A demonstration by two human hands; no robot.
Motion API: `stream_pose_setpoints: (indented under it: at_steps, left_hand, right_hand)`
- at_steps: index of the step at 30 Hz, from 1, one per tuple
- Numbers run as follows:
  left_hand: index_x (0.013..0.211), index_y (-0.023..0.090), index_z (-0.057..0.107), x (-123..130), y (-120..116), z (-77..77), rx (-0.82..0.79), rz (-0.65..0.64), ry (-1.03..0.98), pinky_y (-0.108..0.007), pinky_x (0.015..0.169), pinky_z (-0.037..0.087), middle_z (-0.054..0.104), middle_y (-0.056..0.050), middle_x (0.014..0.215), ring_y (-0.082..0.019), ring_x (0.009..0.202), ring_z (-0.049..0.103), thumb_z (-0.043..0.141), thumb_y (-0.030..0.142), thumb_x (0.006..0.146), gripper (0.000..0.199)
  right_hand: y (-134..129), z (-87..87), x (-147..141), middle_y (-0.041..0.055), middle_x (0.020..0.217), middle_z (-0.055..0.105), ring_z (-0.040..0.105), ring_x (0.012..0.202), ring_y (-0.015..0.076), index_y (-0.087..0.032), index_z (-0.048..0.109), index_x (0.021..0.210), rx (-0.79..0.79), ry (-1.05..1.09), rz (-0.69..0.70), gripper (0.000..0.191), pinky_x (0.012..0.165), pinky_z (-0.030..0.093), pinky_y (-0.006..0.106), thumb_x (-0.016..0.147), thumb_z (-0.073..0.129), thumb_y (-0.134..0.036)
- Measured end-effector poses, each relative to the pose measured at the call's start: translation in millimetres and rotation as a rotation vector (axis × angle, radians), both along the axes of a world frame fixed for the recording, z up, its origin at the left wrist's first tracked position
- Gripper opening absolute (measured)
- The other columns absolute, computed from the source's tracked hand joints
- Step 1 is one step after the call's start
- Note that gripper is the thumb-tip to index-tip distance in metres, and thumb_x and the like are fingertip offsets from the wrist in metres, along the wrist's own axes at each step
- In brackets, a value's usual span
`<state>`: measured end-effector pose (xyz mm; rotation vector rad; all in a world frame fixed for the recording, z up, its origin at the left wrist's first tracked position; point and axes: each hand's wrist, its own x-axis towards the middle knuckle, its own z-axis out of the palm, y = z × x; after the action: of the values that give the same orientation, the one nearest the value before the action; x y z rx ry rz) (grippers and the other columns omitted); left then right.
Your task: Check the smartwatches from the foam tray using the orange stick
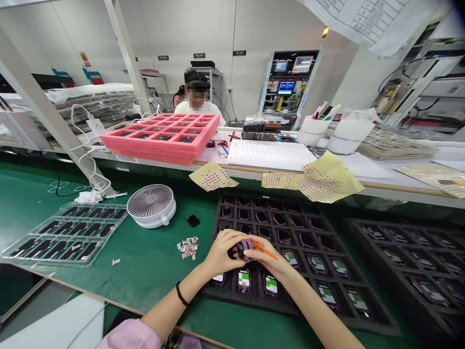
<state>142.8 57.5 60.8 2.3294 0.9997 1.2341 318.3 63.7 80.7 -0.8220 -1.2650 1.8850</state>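
View: head, looking forward and down over a green bench mat (152, 276).
Left hand (221, 252): clenched around a purple case (245, 249), fingers curled over its near side.
Right hand (267, 260): closed on the case's other side, fingers also pinching an orange stick (267, 250).
Case: between both hands, just above the foam tray's lower rows, partly hidden by the fingers; its face cannot be made out.
Stick: runs out to the right from under the right fingers, its tip hidden at the case.
Handling: a steady two-handed pinch seems best, with the stick's tip kept flat and light against the case.
Foam tray (305, 303): black, with pockets holding cases, many showing green-and-white labels (244, 280).
Nearby: a second black tray (399, 232) lies to the right; a scrap pile (188, 247), a fan (150, 206) and a clear tray (65, 237) lie to the left.
Beyond: a pink foam tray (160, 138) rests on the far bench, facing a co-worker (196, 97).
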Motion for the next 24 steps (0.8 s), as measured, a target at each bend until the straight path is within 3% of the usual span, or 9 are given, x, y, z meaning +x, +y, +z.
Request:
stream_pose_setpoints:
  at_steps: [6,10,12,16,24]
  left_hand:
    - [0.114,0.022,0.061,0,1,1.6,-0.083,0.023,-0.032,-0.042,0.092,0.047,0.066,-0.009,0.113,-0.025,0.104,0.059,0.069,0.015,0.066,0.050]
    - [0.116,0.020,0.061,-3,5,0.4,-0.158,0.063,-0.131,-0.042,0.096,0.047,0.064,-0.010,0.118,-0.025,0.109,0.059,0.070,0.018,0.068,0.048]
    - [0.118,0.019,0.059,-3,7,-1.4,-0.281,0.096,-0.181,-0.037,0.087,0.053,0.067,-0.009,0.113,-0.023,0.099,0.063,0.071,0.020,0.070,0.049]
    - [0.122,0.017,0.056,-2,10,-5.4,-0.500,0.123,-0.300,-0.024,0.063,0.055,0.070,-0.006,0.098,-0.016,0.075,0.066,0.071,0.024,0.070,0.055]
    - [0.122,0.017,0.056,-1,9,-3.4,-0.487,0.101,-0.301,-0.022,0.066,0.054,0.069,-0.005,0.101,-0.015,0.080,0.065,0.068,0.018,0.070,0.053]
  right_hand:
    - [-1,0.1,-2,0.0040,0.090,0.070,0.067,0.086,0.0212,-0.022,0.067,0.098,0.040,-0.050,-0.053,0.036,0.078,0.053,0.035,0.067,0.078,-0.037]
    - [4,-7.8,0,0.0058,0.084,0.069,0.066,0.075,0.0198,-0.021,0.066,0.101,0.245,-0.092,-0.313,0.041,0.070,0.054,0.035,0.079,0.061,-0.056]
    - [4,-11.4,2,0.0067,0.084,0.069,0.065,0.068,0.0184,-0.021,0.064,0.104,0.332,-0.070,-0.415,0.046,0.063,0.053,0.034,0.087,0.045,-0.060]
    - [0,-14.8,5,0.0062,0.086,0.067,0.064,0.067,0.0175,-0.021,0.065,0.094,0.466,-0.003,-0.483,0.040,0.055,0.052,0.031,0.094,0.038,-0.051]
    - [-5,-11.9,6,0.0048,0.070,0.068,0.065,0.060,0.0165,-0.018,0.067,0.078,0.572,-0.040,-0.477,0.039,0.057,0.054,0.031,0.096,0.041,-0.041]
